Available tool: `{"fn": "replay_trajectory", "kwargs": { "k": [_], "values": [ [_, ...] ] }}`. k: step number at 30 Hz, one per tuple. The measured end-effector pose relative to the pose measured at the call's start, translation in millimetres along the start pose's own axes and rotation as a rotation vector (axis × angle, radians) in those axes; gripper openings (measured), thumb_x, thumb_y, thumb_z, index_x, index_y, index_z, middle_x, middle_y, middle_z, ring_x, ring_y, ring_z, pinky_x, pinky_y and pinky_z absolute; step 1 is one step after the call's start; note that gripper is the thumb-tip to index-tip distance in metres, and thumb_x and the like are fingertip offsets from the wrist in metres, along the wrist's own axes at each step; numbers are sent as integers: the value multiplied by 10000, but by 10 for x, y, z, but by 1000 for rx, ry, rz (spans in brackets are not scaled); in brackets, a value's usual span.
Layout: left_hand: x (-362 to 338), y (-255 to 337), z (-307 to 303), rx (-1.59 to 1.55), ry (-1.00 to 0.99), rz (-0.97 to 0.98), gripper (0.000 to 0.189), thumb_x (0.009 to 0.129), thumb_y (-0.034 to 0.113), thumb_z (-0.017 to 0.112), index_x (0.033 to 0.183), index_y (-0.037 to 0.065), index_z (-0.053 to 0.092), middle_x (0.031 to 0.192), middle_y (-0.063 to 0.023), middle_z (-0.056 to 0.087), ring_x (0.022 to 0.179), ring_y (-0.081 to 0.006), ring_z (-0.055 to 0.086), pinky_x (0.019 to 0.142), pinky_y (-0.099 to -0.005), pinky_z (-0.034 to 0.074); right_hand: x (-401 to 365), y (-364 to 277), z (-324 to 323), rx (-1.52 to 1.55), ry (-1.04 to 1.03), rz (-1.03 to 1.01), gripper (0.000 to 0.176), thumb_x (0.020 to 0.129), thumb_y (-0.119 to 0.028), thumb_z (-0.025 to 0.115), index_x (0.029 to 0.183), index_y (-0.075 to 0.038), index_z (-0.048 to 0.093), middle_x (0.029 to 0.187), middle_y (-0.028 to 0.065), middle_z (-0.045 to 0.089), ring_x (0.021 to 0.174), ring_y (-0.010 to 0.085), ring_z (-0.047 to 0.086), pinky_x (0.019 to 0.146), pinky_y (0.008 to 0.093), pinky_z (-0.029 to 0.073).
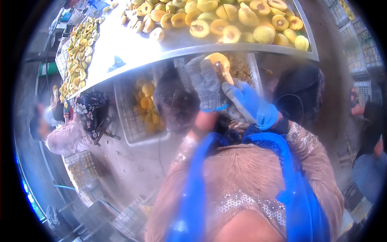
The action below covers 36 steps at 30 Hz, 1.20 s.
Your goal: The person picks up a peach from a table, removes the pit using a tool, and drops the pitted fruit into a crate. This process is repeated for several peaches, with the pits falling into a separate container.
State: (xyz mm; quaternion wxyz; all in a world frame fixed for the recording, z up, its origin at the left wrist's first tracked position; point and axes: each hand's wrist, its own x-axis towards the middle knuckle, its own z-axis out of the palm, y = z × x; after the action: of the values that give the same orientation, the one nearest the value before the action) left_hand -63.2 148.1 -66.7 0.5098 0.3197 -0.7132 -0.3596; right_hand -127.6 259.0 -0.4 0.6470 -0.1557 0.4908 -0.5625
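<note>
In the head view, my left hand [206, 82], in a grey knit glove, is closed round a yellow peach half [221, 59] with its cut face and brown pit hollow showing. My right hand [248, 101], in a blue-and-grey glove, grips a small pitting tool by its light handle [228, 77]. The tool's tip meets the middle of the peach half and is hard to make out. Both hands are together just below the table's near edge, above a crate of brownish scraps [241, 68].
A metal table [177, 51] carries many peach halves [219, 26]. Below it, a white crate [128, 131] holds yellow pieces. Another person [68, 135] sits at the left, beside more fruit [82, 50]. Stacked crates [350, 44] and a further person [369, 173] are at the right.
</note>
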Motion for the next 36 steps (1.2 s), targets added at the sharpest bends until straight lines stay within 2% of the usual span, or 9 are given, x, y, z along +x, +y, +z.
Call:
{"fn": "replay_trajectory", "kwargs": {
  "k": [8,12,18,20,22,25,30,34,36],
  "values": [
    [30,81,-104,-176,-61,-162,232,905,228,521,986,11,524,950,-103,486,861,-215,484,728,-354,431,91,2,-223,-488,-65,-265,341,923,-196,472,1212,-16,458,802,135,552,772,264,562,669,356,457],
    [239,132,-234,-345,-218,-268,221,907,211,515,993,9,540,990,-77,499,793,-156,513,649,-289,454,150,179,-289,-673,-20,-454,314,901,-189,507,1177,-38,506,798,110,554,742,227,560,635,329,462],
    [174,266,-91,-293,-134,-245,264,930,213,481,1084,9,549,1008,-65,540,833,-131,529,710,-251,459,281,435,-385,515,-395,163,235,885,-188,548,1091,-75,559,765,38,555,662,132,539,520,280,439],
    [150,285,-84,-293,-122,-218,254,947,172,451,1111,11,560,1062,-60,584,876,-115,533,766,-248,448,180,232,-265,366,-329,138,193,897,-198,538,1038,-71,570,750,31,556,648,107,531,502,273,428],
    [153,177,-104,-227,-168,-156,309,930,250,488,1128,20,542,1033,-71,552,876,-138,531,758,-267,462,116,51,-131,-357,88,-43,175,914,-216,516,981,-64,575,727,27,555,628,93,520,494,271,421],
    [170,106,-164,-426,-323,-363,367,916,305,515,1153,25,526,1038,-82,542,885,-152,532,770,-284,467,161,27,-243,-510,-7,-315,188,926,-239,504,942,-62,565,703,16,557,582,78,502,469,259,400],
    [287,106,-158,-686,-431,-560,426,913,361,514,1184,33,504,1042,-79,548,906,-155,528,774,-284,463,52,-128,-87,-179,45,7,191,932,-257,496,972,-84,565,665,-8,524,512,80,471,419,226,369],
    [195,177,-46,-429,-254,-293,435,919,390,492,1168,34,512,1006,-72,552,869,-152,531,752,-274,467,91,71,-96,245,-87,38,182,947,-262,465,989,-107,551,622,-40,477,450,73,431,370,212,327],
    [191,189,-34,-403,-216,-236,439,923,399,479,1158,31,516,980,-69,554,837,-150,534,736,-266,469,228,165,-213,2,-128,-50,156,949,-252,464,962,-118,541,589,-52,453,426,66,409,358,209,304]
  ]
}}
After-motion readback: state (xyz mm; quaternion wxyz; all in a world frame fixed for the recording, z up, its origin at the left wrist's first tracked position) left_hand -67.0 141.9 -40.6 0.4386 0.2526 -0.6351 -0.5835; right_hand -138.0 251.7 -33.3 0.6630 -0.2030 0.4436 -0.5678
